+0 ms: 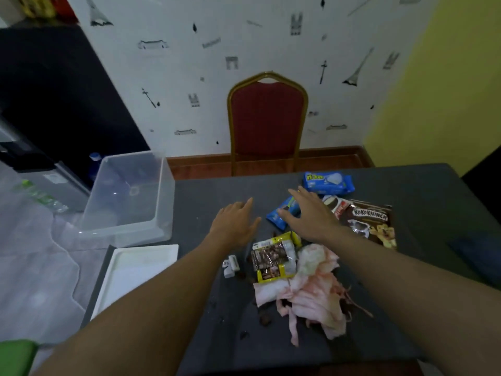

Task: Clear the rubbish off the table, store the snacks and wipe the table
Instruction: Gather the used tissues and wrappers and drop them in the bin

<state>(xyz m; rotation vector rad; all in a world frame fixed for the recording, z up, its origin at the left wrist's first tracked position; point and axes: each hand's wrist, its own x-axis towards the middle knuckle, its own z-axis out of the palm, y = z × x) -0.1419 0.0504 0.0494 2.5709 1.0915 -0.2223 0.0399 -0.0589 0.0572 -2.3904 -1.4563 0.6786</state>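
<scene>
Both my hands reach out over the dark grey table (pixel 222 191). My left hand (pixel 235 223) hovers flat with straight fingers and holds nothing. My right hand (pixel 309 213) is spread open just above a small blue snack packet (pixel 282 214). Beyond it lie a larger blue packet (pixel 328 183), a red-and-white packet (pixel 337 206) and a brown Koko Krunch bag (pixel 371 226). Nearer me sit a torn yellow wrapper (pixel 273 257), a small white wrapper (pixel 231 265), crumpled pink-stained tissues (pixel 314 289) and dark crumbs (pixel 264 320).
A clear plastic bin (pixel 130 196) stands at the table's left corner, its white lid (pixel 132 272) lying flat nearer me. A red chair (pixel 267 123) stands at the far side against the wall. A dark blue cloth (pixel 471 251) lies at the right edge.
</scene>
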